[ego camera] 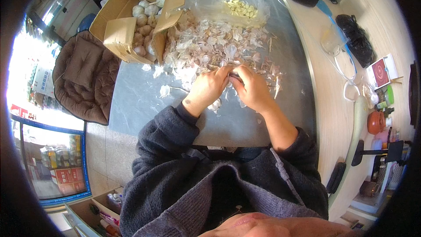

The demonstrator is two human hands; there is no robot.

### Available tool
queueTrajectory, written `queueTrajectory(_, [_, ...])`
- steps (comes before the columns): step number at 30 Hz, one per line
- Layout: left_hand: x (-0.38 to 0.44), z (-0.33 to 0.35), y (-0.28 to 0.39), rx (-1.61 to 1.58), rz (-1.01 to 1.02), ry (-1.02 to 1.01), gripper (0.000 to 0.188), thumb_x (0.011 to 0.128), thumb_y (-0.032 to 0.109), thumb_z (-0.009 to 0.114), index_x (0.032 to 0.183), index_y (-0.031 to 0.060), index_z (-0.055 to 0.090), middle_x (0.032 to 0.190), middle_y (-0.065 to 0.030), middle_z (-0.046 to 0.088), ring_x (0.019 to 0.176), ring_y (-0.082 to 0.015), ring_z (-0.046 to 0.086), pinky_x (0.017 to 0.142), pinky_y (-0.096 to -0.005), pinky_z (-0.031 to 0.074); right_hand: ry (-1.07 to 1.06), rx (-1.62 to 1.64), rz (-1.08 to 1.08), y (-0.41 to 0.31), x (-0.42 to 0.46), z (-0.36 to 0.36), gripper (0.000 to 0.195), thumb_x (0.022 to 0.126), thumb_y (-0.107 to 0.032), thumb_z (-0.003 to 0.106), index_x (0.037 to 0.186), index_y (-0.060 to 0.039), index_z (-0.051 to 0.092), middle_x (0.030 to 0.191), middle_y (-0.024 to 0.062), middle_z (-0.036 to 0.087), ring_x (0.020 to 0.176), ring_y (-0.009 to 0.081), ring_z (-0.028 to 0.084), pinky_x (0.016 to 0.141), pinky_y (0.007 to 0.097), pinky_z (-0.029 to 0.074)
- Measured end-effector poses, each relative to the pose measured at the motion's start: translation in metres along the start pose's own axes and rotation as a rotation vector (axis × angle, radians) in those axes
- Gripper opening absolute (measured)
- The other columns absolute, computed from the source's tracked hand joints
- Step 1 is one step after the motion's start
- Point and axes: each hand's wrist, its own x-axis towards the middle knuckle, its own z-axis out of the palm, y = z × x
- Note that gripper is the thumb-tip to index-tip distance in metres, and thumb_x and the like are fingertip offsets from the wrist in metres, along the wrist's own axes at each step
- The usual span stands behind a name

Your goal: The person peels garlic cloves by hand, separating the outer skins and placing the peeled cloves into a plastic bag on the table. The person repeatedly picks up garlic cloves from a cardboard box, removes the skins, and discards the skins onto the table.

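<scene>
My left hand (210,87) and my right hand (251,89) meet over the near edge of a heap of papery garlic skins (210,42). Their fingertips pinch a piece of garlic between them, mostly hidden by the fingers. A garlic bulb (215,105) lies on the grey table (230,131) just below my hands. Behind the skins, peeled garlic cloves (241,8) sit in a clear plastic bag (210,5). Whole garlic bulbs (142,19) fill an open cardboard box (120,34) at the table's back left.
A brown cushioned chair (88,75) stands left of the table. Along the right runs a pale wooden counter (315,72) with a black plastic bag (355,39), a clear jug (333,41) and a long green gourd (357,125). An open drawer (98,204) is at lower left.
</scene>
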Motion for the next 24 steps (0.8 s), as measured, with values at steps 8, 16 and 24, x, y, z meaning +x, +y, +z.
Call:
queueTrajectory(8, [-0.002,-0.007,-0.003,-0.350,-0.100,-0.051,0.026,0.083,0.009,0.059,0.109,0.0041,0.056,0.081,-0.0161,0.064,0.071,-0.0342,0.063,0.061,-0.0390,0.050,-0.202,0.342,0.258,0.002,0.004,-0.017,0.012,0.081,-0.006,0.059,0.089,0.0005,0.054,0.068,0.0178,0.057,0.063,0.0336,0.057,0.057,0.0377,0.042])
queueTrajectory(16, [0.001,-0.008,-0.003,-0.171,-0.028,-0.020,0.023,0.084,0.013,0.058,0.104,0.0044,0.055,0.077,-0.0156,0.063,0.068,-0.0327,0.063,0.059,-0.0395,0.050,-0.028,0.170,0.016,-0.006,0.000,-0.006,0.015,0.083,-0.004,0.059,0.097,-0.0011,0.056,0.078,0.0132,0.058,0.066,0.0235,0.058,0.059,0.0322,0.044])
queueTrajectory(24, [-0.004,-0.001,-0.008,0.051,0.070,-0.018,0.021,0.083,0.017,0.059,0.100,0.0053,0.052,0.068,-0.0134,0.060,0.060,-0.0302,0.062,0.052,-0.0386,0.049,-0.028,0.085,0.062,-0.009,0.000,-0.003,0.014,0.082,-0.002,0.060,0.095,-0.0006,0.054,0.088,0.0169,0.059,0.079,0.0343,0.060,0.067,0.0365,0.047])
